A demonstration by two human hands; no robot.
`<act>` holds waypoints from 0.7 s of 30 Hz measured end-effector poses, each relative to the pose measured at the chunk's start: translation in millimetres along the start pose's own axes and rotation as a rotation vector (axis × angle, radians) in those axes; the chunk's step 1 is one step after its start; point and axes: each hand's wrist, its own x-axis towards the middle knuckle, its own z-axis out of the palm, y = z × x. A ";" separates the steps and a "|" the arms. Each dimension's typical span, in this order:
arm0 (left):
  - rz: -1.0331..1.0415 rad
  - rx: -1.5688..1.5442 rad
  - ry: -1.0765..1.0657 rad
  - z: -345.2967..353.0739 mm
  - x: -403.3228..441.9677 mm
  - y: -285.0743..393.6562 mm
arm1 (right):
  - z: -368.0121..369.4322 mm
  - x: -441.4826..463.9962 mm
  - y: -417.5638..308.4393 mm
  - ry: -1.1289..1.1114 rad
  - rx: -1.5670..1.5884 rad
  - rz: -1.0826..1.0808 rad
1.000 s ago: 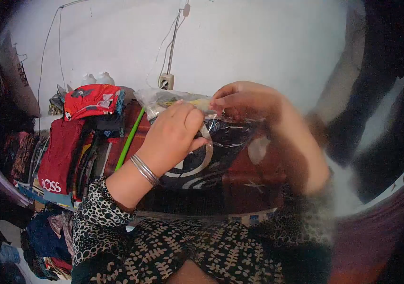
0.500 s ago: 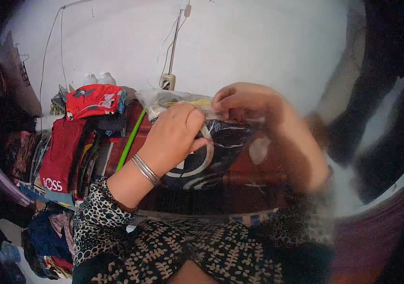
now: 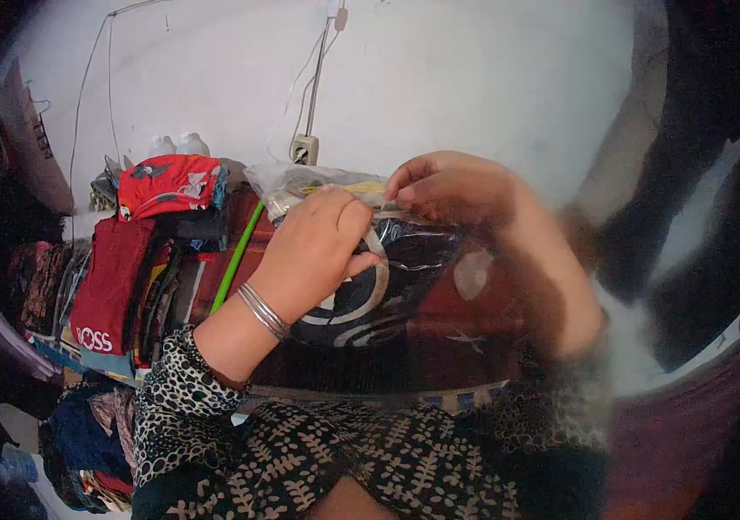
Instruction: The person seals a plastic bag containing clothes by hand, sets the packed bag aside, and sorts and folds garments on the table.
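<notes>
A clear plastic bag [image 3: 413, 247] with a dark garment [image 3: 348, 303] in it lies in front of me; the garment carries a pale ring print. My left hand [image 3: 322, 243], with silver bangles at the wrist, rests on the bag's upper part, its fingers bent together against the plastic and the thumb pointing right. At the bag's top edge, to the right, my right hand [image 3: 448, 189] has thumb and fingertips pinched close together at the plastic. Grey and yellow material [image 3: 344, 184] shows through the bag above my left hand.
Folded clothes stand at the left, with a dark red garment [image 3: 114, 282] and a red patterned one [image 3: 171, 185]. A green stick [image 3: 238, 258] leans beside the bag. Behind are a wall socket [image 3: 305, 150] and white bottles [image 3: 191, 145]. More clothes [image 3: 88, 433] lie lower left.
My right hand's fingertips have shifted slightly at the bag's top edge. My left hand stays on the bag in nearly the same place.
</notes>
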 end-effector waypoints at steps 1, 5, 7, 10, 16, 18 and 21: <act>0.000 0.000 0.001 -0.3 0.3 -0.1 | -1.2 0.2 1.2 0.000 -0.001 0.000; -0.002 0.025 0.014 -0.8 -0.1 1.3 | 1.5 -2.6 0.5 0.104 0.016 -0.026; -0.030 0.019 -0.010 -1.2 -0.1 1.3 | 3.0 -4.2 0.4 0.121 -0.004 -0.036; -0.018 0.007 0.000 -2.0 0.9 0.5 | 2.9 -7.5 2.9 0.129 0.053 -0.066; -0.044 -0.045 -0.046 -5.8 3.7 1.5 | 7.4 -11.9 5.1 0.143 0.118 -0.107; -0.029 -0.047 0.008 -5.2 3.5 2.6 | 6.6 -11.0 7.6 0.106 0.148 -0.114; -0.053 -0.005 0.019 -4.6 1.3 2.8 | 5.6 -10.6 3.5 0.095 0.121 -0.062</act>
